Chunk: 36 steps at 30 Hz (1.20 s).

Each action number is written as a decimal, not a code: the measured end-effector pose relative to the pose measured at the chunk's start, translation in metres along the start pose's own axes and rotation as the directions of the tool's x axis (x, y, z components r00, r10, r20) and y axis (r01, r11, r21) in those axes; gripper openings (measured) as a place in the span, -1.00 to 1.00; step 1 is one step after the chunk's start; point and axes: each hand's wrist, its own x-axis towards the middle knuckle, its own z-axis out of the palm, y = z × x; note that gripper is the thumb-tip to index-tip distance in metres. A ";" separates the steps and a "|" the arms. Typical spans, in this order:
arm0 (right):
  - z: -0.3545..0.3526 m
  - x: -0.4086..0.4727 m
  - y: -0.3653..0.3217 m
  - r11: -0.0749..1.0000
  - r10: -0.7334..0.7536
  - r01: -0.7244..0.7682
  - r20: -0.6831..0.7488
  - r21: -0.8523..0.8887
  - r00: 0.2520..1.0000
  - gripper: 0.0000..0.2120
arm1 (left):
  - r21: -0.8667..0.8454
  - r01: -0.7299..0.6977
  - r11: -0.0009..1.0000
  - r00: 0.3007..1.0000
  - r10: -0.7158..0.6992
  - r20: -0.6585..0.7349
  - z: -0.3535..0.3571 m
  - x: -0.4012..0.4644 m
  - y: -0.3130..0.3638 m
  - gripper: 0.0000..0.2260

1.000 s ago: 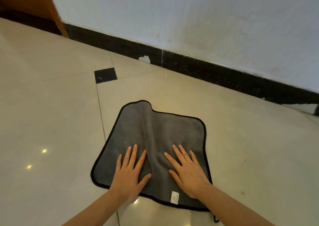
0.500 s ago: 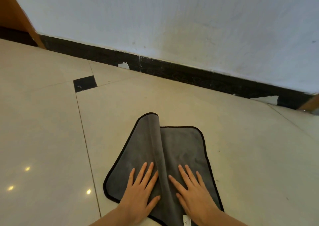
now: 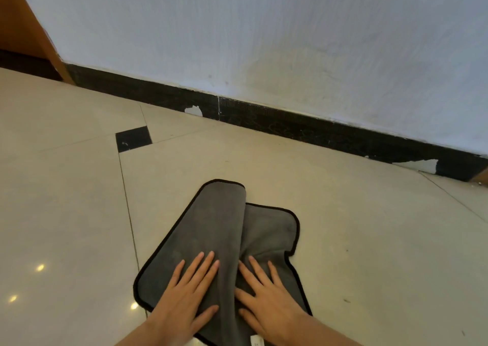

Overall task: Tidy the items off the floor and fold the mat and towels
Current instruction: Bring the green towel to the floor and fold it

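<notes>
At the far left a brown wooden panel (image 3: 21, 29) leans up beside the pale wall (image 3: 264, 34), whose black skirting (image 3: 290, 126) runs down toward the right with white chipped patches. The cream tiled floor (image 3: 60, 187) spreads wide on the left, with a small black inset tile (image 3: 132, 138) and a few light spots reflected near the lower left.

The grey towel (image 3: 211, 229) with black piping lies on the floor at lower centre, well apart from the skirting. Its left part is raised into a long fold along the middle and lies over the right part, whose right edge shows a notch.

The left hand (image 3: 184, 295) lies flat on the left part of the towel, fingers straight and spread, thumb out toward the fold, forearm coming in from the bottom edge. The right hand (image 3: 266, 300) lies flat just beside it on the right part, fingers straight and fanned, its fingertips at the foot of the fold. Neither hand grips anything. A small white label (image 3: 257, 340) shows at the towel's near edge.

To the right, bare floor reaches the skirting.
</notes>
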 end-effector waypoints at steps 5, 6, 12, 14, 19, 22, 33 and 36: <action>-0.037 0.066 0.012 0.989 -0.049 0.038 0.068 0.146 0.997 -0.47 | 0.016 0.088 0.996 0.996 -0.088 0.012 -0.012 0.034 -0.062 -0.34; -0.042 0.078 0.019 0.989 -0.028 0.019 0.066 0.144 0.997 -0.47 | 0.009 0.097 0.995 0.995 -0.097 -0.001 -0.016 0.043 -0.074 -0.35; -0.051 0.132 0.072 0.985 0.109 -0.116 0.067 0.128 0.992 -0.48 | -0.113 0.215 0.970 0.976 -0.208 0.070 -0.031 0.103 -0.109 -0.31; -0.055 0.143 0.090 0.971 0.169 -0.178 0.065 0.157 0.983 -0.49 | -0.172 0.206 0.963 0.978 -0.196 0.071 -0.034 0.129 -0.111 -0.18; -0.054 0.142 0.136 0.911 0.357 -0.359 0.050 0.202 0.933 -0.49 | -0.147 0.227 0.963 0.970 -0.210 0.121 -0.050 0.191 -0.105 0.05; -0.044 0.122 0.155 0.856 0.478 -0.470 0.015 0.216 0.878 -0.49 | -0.122 0.207 0.971 0.968 -0.186 0.167 -0.059 0.217 -0.080 -0.19; -0.017 0.019 0.174 0.763 0.625 -0.617 0.025 0.191 0.780 0.14 | -0.122 0.005 0.992 0.995 0.007 0.099 -0.051 0.227 0.019 -0.15; -0.012 -0.007 0.160 0.753 0.630 -0.623 0.041 0.210 0.775 0.09 | -0.082 0.013 0.997 0.997 -0.007 0.082 -0.050 0.214 0.037 -0.20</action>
